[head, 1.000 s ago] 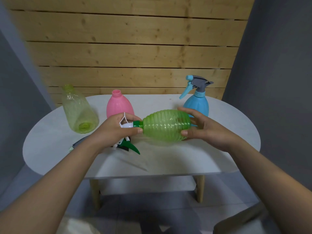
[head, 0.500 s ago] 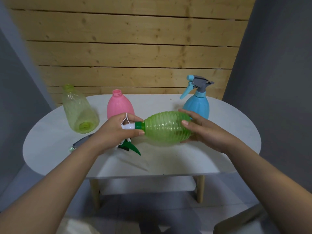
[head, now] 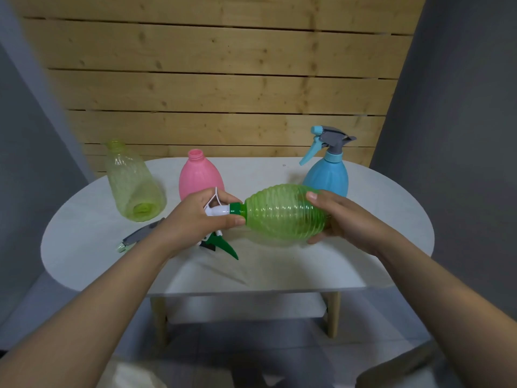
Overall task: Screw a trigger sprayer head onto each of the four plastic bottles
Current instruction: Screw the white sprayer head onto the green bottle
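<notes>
Yellow bottle (head: 133,186): I see it at the far left of the white table (head: 377,247), translucent, neck open and bare, standing with its wide base toward me.
Loose sprayer head (head: 140,236): grey, lying flat on the table just in front of the yellow bottle, partly hidden behind my left forearm; I cannot make out its details.
Pink bottle (head: 200,177): upright behind my left hand, threaded neck bare, no sprayer on it.
Left hand (head: 195,219): I have it curled around the green-and-white sprayer head (head: 221,212), thumb and fingertips pinching at the green collar where it meets the bottle neck; the green trigger pokes out below my hand, and a thin white tube loops over my knuckles.
Green bottle (head: 282,215): ribbed and translucent, held on its side above the table between both hands, neck pointing left into the sprayer collar; I cannot tell how far the collar is threaded on.
Right hand (head: 344,219): wrapped around the bottle's base end, fingers over the top and thumb underneath, gripping it.
Blue bottle (head: 327,175): upright at the back right, behind my right hand, with a grey-and-blue sprayer head already fitted, trigger facing left.
</notes>
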